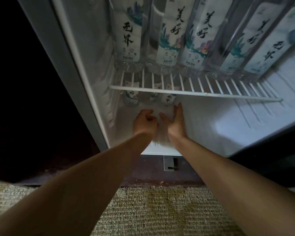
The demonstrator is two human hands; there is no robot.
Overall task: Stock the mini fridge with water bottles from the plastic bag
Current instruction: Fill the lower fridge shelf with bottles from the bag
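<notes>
The mini fridge (99, 103) stands open in front of me. Several labelled water bottles (167, 40) stand in a row on its white wire shelf (194, 94). Three more bottles (168, 98) stand at the back left of the lower compartment. Both my hands reach into that lower compartment, just in front of these bottles. My left hand (144, 123) has its fingers curled in, and I see nothing in it. My right hand (174, 121) is open with straight fingers, its fingertips close to the rightmost lower bottle. A pale blurred patch lies between my wrists; what it is cannot be told. No plastic bag is in view.
The fridge floor (228, 126) to the right of my hands is bare white. A metal hinge bracket (169, 165) sits below the fridge's front edge. Woven carpet (160, 210) covers the floor under my forearms. The left of the view is dark.
</notes>
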